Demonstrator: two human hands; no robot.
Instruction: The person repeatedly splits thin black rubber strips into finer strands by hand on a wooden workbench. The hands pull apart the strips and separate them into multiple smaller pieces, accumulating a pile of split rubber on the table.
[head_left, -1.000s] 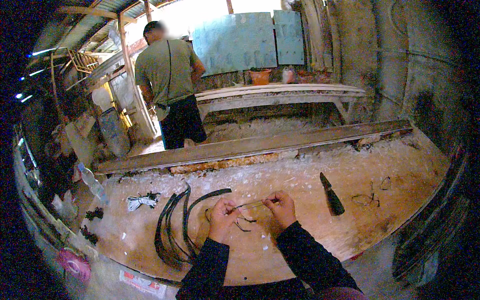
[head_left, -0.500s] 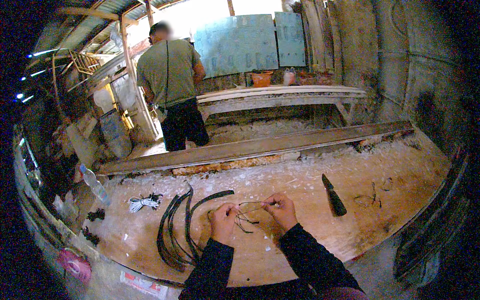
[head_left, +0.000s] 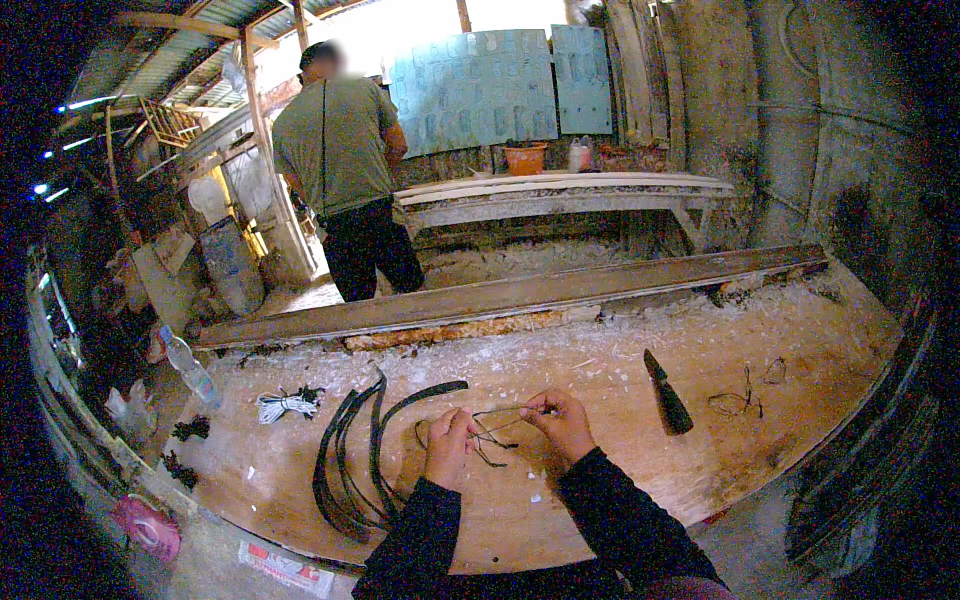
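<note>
Although its ends hang loose, a thin dark cord [head_left: 500, 411] spans the gap between the two hands, just to the right of the curved black strips [head_left: 374, 440]. The left hand [head_left: 450, 445], the nearer of the two to the strips, is nearly closed, its fingertips pinched on the cord; half a second earlier a gap showed between thumb and forefinger, whereas the fingers now appear folded together. The right hand [head_left: 560, 424], farther to the right of the strips, pinches the cord between thumb and forefinger, its other fingers curled, much as before. The upper strand, slightly bowed in the preceding view, now runs nearly straight.

On the wooden tabletop [head_left: 740, 460], a white cord bundle [head_left: 287, 405] lies near the strips, to their upper left; a plastic bottle [head_left: 188, 367] stands tilted farther left. Well to the right of the strips are a dark pointed tool [head_left: 667, 395] and, beyond it, a tangle of thin cord [head_left: 738, 402]. Behind the strips, a long board [head_left: 520, 290] crosses the table; farther back, a co-worker [head_left: 335, 150] faces away, legs now more visibly apart, beside a bench [head_left: 560, 190] bearing an orange pot [head_left: 525, 158].
</note>
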